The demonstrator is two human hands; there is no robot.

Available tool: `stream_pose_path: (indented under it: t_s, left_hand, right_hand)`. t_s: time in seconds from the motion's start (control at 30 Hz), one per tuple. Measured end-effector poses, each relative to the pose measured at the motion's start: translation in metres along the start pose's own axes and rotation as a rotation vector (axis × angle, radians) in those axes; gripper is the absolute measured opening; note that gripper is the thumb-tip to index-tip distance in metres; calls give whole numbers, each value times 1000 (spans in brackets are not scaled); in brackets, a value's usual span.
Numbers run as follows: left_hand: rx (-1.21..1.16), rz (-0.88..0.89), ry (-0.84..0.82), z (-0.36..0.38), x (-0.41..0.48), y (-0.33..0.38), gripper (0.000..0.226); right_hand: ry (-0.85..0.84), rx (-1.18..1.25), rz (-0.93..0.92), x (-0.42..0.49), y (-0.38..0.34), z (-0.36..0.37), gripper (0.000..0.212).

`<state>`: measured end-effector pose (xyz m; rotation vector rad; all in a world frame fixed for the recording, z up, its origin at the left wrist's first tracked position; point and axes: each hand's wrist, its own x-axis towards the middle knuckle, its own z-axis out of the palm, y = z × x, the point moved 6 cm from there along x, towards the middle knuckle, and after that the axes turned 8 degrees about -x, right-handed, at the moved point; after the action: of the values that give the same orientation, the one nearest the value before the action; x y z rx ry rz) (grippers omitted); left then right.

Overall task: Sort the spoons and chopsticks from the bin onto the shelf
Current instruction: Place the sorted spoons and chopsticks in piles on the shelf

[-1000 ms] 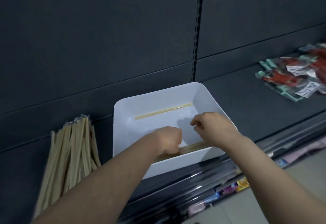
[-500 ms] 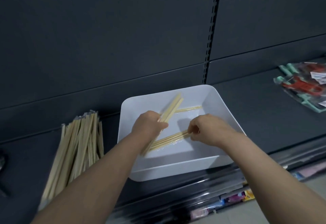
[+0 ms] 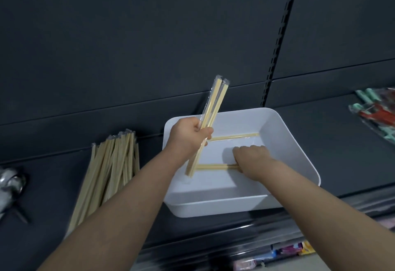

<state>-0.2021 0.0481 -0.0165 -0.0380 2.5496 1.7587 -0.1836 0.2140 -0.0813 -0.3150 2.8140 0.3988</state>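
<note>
Raised now: L grip (image 3: 189, 136) clutches chopsticks (image 3: 215, 97) (R grip (image 3: 252, 159) pinches pair (image 3: 211, 166) in bin (image 3: 213, 208)).

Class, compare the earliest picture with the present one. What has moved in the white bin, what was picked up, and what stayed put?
The left hand has lifted its wrapped chopsticks from the near wall of the white bin, so their tops now stand above the rim. The right hand has taken hold of the nearer pair lying on the bin floor. Unmoved: the back pair and the shelf pile.
</note>
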Motion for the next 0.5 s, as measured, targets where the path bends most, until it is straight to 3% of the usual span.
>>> stream_pose_path:
  t_s: [0.17, 0.4, 0.5]
  left_hand:
    - [-261, 27, 120, -34, -6, 6, 25]
    - [-302, 9, 322, -107, -25, -21, 20]
    - [-224, -66, 402, -150, -38, -47, 16]
  right_hand:
    - [0, 326, 162, -12, 18, -32, 24]
    - [85, 979, -26, -30, -68, -112, 16]
    - [87, 1033, -55, -28, -118, -123, 29]
